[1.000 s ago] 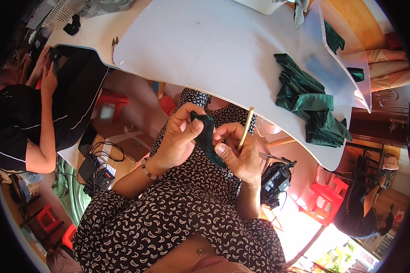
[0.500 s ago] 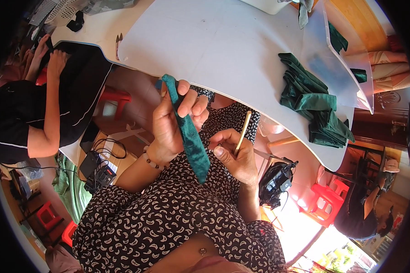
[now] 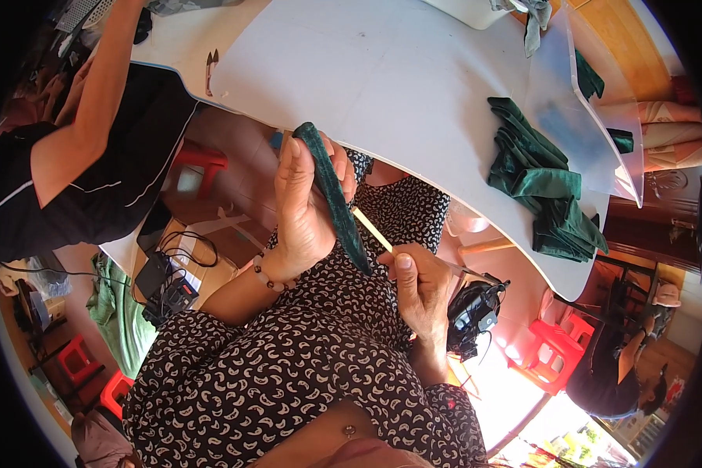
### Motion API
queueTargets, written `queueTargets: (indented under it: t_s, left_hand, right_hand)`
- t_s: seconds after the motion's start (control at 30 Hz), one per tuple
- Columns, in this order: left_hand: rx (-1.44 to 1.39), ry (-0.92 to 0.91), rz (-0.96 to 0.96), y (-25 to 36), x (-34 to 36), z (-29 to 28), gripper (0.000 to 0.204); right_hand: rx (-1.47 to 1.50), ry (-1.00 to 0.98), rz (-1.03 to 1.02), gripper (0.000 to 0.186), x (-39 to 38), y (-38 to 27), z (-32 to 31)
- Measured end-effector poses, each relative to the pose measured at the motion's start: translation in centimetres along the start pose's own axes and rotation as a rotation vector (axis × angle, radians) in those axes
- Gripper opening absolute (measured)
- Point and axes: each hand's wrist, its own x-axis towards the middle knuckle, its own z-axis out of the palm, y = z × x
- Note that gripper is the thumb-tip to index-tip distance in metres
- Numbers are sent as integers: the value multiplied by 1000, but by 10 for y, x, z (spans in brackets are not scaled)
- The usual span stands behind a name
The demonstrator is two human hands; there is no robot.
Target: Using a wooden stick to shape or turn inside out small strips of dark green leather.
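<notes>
A narrow strip of dark green velvet (image 3: 331, 191) slants down and rightward in my left hand (image 3: 303, 218), whose fingers are closed round its upper part. My right hand (image 3: 420, 292), lower and to the right, grips a thin pale wooden stick (image 3: 373, 230). The stick angles up-left to the edge of the strip; I cannot tell whether its tip touches the velvet or passes behind it. Beyond my hands, a pile of green velvet pieces (image 3: 534, 187) lies on the right part of the white table.
The white table (image 3: 351, 70) curves ahead of me, with a clear plastic sheet (image 3: 608, 148) at right. A co-worker's arm (image 3: 86, 117) is at upper left, another person (image 3: 600, 374) at lower right. Cables and black devices (image 3: 171, 288) sit left of me, red stools (image 3: 558, 355) around.
The velvet strip was raised and turned in my left hand. The stick in my right hand tilted from upright toward the strip. The co-worker's arm at left reached farther up.
</notes>
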Motion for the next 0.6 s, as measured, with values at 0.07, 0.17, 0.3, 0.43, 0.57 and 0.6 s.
queueTargets:
  t_s: [0.07,0.17,0.3,0.43,0.57,0.6]
  left_hand:
    - [26,27,22,1,-1,1,36]
    - [35,117,70,-3,-1,5,34]
    - [22,99,95,-3,-3,1,34]
    - [36,88,60,-4,-4,-1,36]
    - [37,62,32,-2,-6,-1,36]
    - [37,64,34,-2,-7,0,36]
  right_hand:
    - [-45,27,13,26,-1,-2,0]
    - [-86,20,30,21,-2,-5,1]
    - [-151,50,64,20,-1,-10,2]
    - [-156,85,84,21,-2,-8,4]
    - [-168,129,114,21,-4,-3,5]
    - [-181,130,98,22,-3,-5,5]
